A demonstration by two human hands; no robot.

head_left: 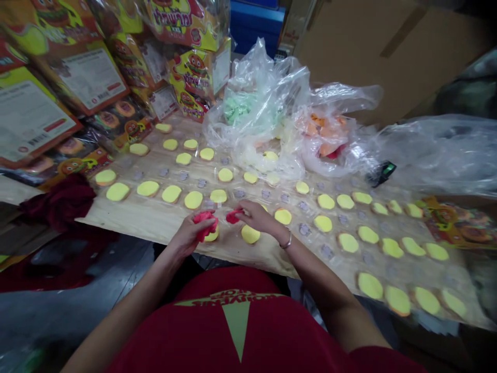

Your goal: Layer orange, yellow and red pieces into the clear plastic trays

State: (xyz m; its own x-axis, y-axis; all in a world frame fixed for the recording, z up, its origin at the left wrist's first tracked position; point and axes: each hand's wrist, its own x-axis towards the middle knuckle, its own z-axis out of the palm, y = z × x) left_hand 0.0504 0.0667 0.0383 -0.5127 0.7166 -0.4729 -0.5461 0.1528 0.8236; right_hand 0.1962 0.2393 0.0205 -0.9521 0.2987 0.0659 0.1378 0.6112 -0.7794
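Clock centre = gap betw. yr hands, 12 straight ahead. Yr L hand [188, 234] at 9 is closed round a red bunch [206, 224], thumb on top, prob. to keep a loose supply together; can't tell how many pcs. Yr R hand [257, 215] at 3 has its fingertips nearly together, pinching a red piece [233, 217] by its edge, likely so most of it stays free; exact contact's too small to see. Both hands sit over the near edge of the wooden table [147, 223], w/ one yellow round [250, 234] at 4 just below the R hand and another at 7, partly hidden. More run in rough rows from 9 thru to 4, mostly spaced apart, presumably for picking singly, w/ small grey shapes [305, 229] betw. them. Clear bags [267, 77] stand at 1, green pcs [238, 108] at 12, orange pcs [322, 127] at 2: set back, I'd guess, to leave the near rows uncovered. Boxes [89, 72] stack at 10–11, seemingly clear of yr arms.
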